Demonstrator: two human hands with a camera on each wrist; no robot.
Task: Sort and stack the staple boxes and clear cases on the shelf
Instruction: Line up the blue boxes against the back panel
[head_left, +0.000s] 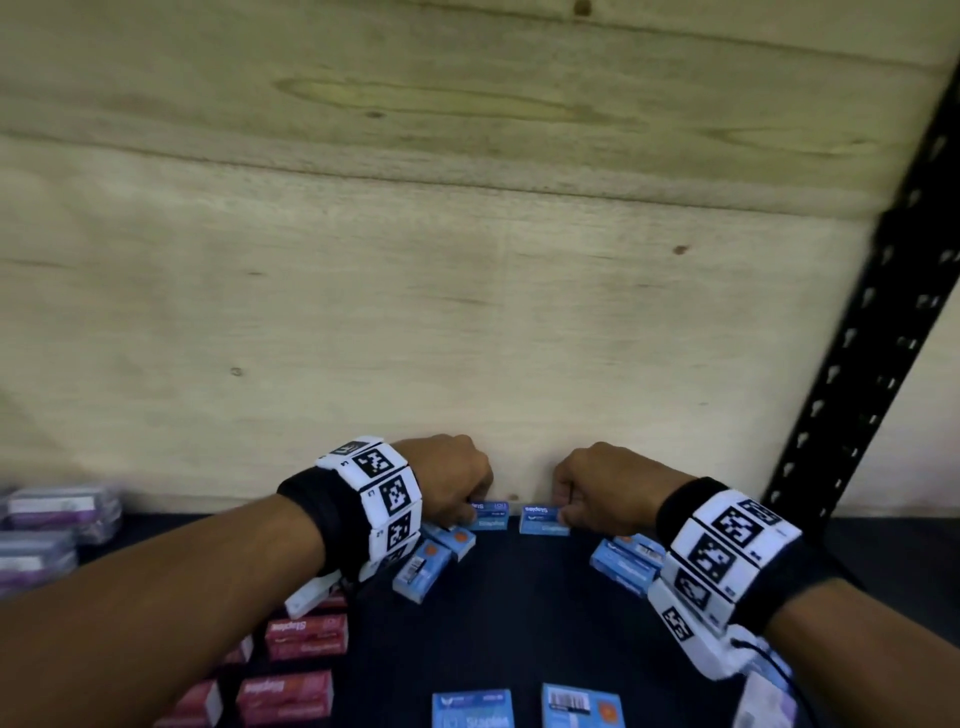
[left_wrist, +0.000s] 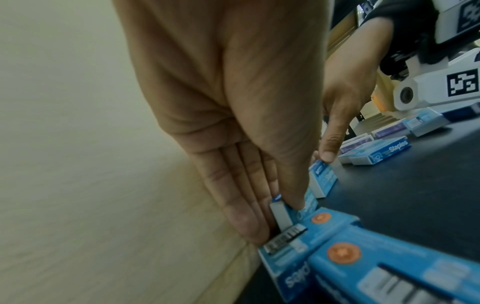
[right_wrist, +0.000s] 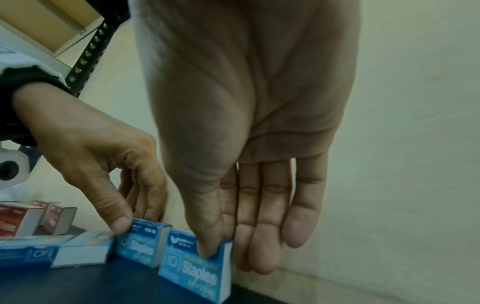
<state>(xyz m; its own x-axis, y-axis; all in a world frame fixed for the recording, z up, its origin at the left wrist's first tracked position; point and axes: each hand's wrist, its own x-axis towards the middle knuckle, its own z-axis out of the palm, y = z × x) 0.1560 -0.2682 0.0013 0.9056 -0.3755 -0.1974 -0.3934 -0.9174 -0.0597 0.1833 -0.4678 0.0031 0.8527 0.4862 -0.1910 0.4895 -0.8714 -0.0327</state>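
Two blue staple boxes stand on edge side by side at the back of the dark shelf (head_left: 519, 613), close to the wooden back panel. My left hand (head_left: 475, 512) pinches the left blue box (head_left: 491, 519) between thumb and fingers; in the left wrist view this box (left_wrist: 281, 214) sits between the thumb in front and the fingers (left_wrist: 244, 222) behind. My right hand (head_left: 561, 512) pinches the right blue box (head_left: 540, 522) the same way. In the right wrist view its thumb presses the front of that box (right_wrist: 192, 271) and the fingers (right_wrist: 259, 246) reach down behind it.
More blue staple boxes lie loose at left (head_left: 423, 569), right (head_left: 626, 564) and near the front (head_left: 472, 709). Red staple boxes (head_left: 306, 636) sit at the lower left. Clear cases with purple contents (head_left: 57, 512) are stacked at the far left. A black perforated upright (head_left: 872, 353) borders the right.
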